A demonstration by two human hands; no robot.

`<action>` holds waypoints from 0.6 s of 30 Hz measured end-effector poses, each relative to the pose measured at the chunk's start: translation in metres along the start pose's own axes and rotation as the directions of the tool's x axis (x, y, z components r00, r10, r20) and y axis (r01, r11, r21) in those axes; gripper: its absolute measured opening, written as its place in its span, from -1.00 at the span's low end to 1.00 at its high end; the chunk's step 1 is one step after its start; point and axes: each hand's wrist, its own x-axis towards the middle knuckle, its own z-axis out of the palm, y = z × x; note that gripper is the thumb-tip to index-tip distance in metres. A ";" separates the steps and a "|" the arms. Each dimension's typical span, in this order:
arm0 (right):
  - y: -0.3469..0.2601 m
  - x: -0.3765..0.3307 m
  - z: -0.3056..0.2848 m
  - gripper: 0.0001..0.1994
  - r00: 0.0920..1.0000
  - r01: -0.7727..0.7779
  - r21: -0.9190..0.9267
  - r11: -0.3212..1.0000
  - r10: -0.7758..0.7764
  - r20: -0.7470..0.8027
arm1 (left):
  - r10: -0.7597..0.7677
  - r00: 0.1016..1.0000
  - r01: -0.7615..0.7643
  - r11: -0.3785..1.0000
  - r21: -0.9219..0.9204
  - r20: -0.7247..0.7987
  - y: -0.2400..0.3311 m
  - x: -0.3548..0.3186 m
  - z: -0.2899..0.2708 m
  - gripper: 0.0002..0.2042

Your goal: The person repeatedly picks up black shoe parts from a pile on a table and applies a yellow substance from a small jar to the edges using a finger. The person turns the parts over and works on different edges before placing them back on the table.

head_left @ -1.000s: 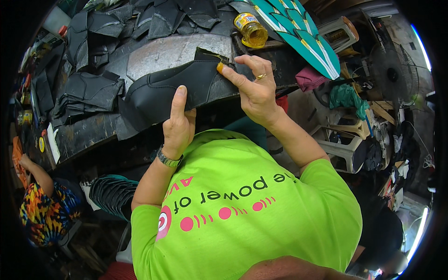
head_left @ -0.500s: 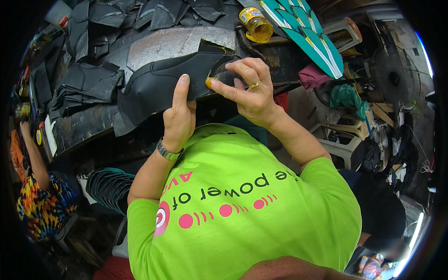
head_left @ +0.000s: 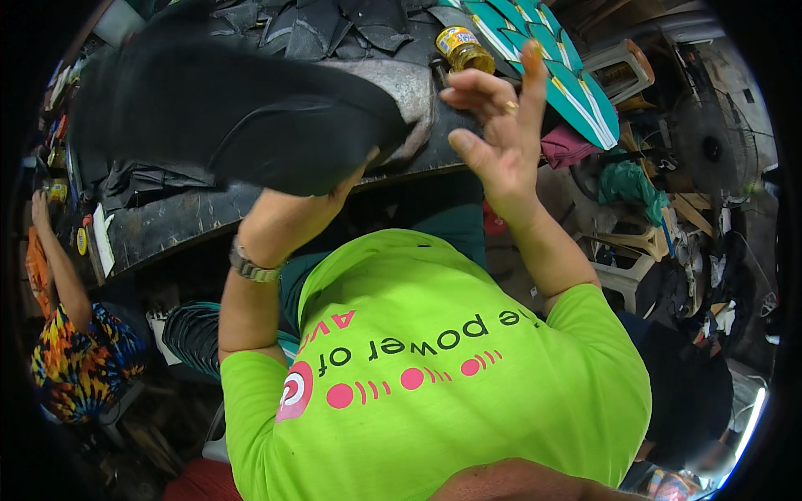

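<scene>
My left hand (head_left: 294,215) grips the near edge of a black stitched shoe upper (head_left: 305,125). The upper is raised over the bench and blurred at its left end. Most of my left fingers are hidden beneath it. To the right of the upper, my right hand (head_left: 503,146) is held up with its fingers apart and nothing in it. An orange-yellow smear coats the tip of its index finger. Just beyond that hand lies a glass jar (head_left: 464,52) of yellow paste, tipped on its side.
Green sole-shaped pieces (head_left: 589,107) with white and yellow strips overlap at the bench's right. More black uppers (head_left: 305,29) are heaped at the back of the dark workbench (head_left: 180,230). A person in a patterned shirt (head_left: 83,359) is at far left. A fan (head_left: 710,149) stands right.
My left hand has lifted the upper off the bench and swung it leftward. My right hand has drawn away from it, up and to the right, with its fingers spreading.
</scene>
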 end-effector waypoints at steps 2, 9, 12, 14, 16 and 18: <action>0.002 0.013 0.000 0.06 0.972 -0.233 0.383 0.894 0.229 0.056 | 0.076 0.997 -0.076 0.997 -0.018 0.003 -0.004 0.015 -0.019 -0.75; 0.013 0.030 -0.007 0.02 0.931 -0.318 0.685 0.656 0.351 0.096 | 0.017 0.837 -0.076 0.993 0.085 0.547 -0.023 0.029 -0.064 -0.73; 0.018 0.026 -0.009 -0.01 0.931 -0.298 0.688 0.662 0.362 0.055 | -0.078 0.720 -0.001 0.994 0.114 0.689 -0.024 0.026 -0.072 -0.72; 0.020 0.023 -0.013 -0.04 0.931 -0.303 0.620 0.723 0.362 0.033 | -0.201 0.597 0.097 0.979 0.179 0.776 -0.022 0.030 -0.080 -0.72; 0.022 0.017 -0.019 -0.04 0.917 -0.360 0.519 0.775 0.397 0.044 | -0.247 0.691 0.134 0.967 0.215 0.679 -0.018 0.033 -0.098 -0.73; 0.024 0.010 -0.022 -0.05 0.877 -0.442 0.448 0.777 0.479 0.035 | -0.239 0.810 0.114 0.960 0.257 0.535 -0.016 0.038 -0.116 -0.70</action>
